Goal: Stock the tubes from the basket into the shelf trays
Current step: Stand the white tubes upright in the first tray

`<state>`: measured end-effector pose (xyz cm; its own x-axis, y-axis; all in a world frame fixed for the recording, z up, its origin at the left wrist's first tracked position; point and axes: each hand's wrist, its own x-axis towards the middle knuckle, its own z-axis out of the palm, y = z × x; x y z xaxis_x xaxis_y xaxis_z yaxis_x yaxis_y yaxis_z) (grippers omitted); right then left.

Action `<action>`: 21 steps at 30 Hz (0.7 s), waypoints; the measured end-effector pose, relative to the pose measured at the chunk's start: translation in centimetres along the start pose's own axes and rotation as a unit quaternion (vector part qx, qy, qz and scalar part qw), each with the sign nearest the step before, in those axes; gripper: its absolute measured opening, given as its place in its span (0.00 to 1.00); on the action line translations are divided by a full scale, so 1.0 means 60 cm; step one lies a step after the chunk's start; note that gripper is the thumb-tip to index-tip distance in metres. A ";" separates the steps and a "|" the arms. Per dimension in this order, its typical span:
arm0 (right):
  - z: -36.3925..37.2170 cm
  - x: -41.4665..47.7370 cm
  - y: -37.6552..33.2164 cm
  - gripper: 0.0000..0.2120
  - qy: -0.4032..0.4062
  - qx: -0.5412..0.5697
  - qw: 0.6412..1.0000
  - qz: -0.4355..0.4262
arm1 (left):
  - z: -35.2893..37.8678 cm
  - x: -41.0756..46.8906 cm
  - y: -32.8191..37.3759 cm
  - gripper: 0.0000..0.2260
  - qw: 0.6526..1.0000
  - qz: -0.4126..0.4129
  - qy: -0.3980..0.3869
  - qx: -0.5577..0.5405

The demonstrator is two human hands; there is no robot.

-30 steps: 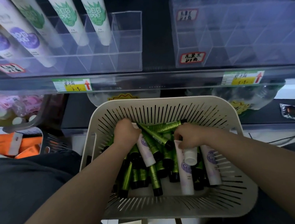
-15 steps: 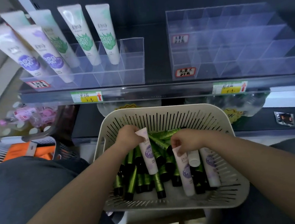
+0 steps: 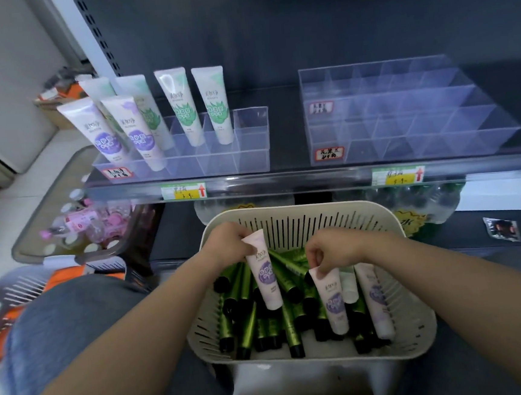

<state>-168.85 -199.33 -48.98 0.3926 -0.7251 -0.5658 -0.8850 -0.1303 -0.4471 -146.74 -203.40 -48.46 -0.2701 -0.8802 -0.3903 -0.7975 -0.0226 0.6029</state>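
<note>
Both hands are inside the slotted basket (image 3: 287, 226), each holding a tube by its flat crimped end. The left hand (image 3: 225, 246) pinches a white tube with a purple label (image 3: 264, 279), lifted at a slant over the heap, cap end pointing back toward the person. The right hand (image 3: 333, 247) pinches a second purple-labelled tube (image 3: 331, 301) with curled fingertips, its cap end low among the pile. Beneath and between the hands lie many green tubes with black caps (image 3: 242, 296); just right of the right hand's tube rests another white one (image 3: 377, 300). Beyond the hands, on the shelf (image 3: 283, 182), the clear tray up and left of the left hand (image 3: 251, 141) has purple (image 3: 105, 135) and green-labelled tubes (image 3: 182, 109) standing in it; the tray beyond the right hand (image 3: 405, 134) shows clear compartments.
</note>
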 end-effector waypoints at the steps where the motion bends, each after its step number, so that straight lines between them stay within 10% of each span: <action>1: -0.006 -0.004 -0.004 0.07 0.008 0.004 1.000 0.002 | -0.007 -0.003 0.003 0.05 1.000 0.005 0.003 0.003; 21: -0.192 0.001 -0.148 0.05 0.248 0.105 0.960 -0.073 | -0.209 -0.049 0.061 0.12 0.982 0.109 0.113 0.107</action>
<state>-163.84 -206.01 -37.02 0.2942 -0.9494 -0.1100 -0.7388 -0.1529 -0.6563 -142.11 -206.83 -36.38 -0.3400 -0.9363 -0.0883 -0.8354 0.2575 0.4856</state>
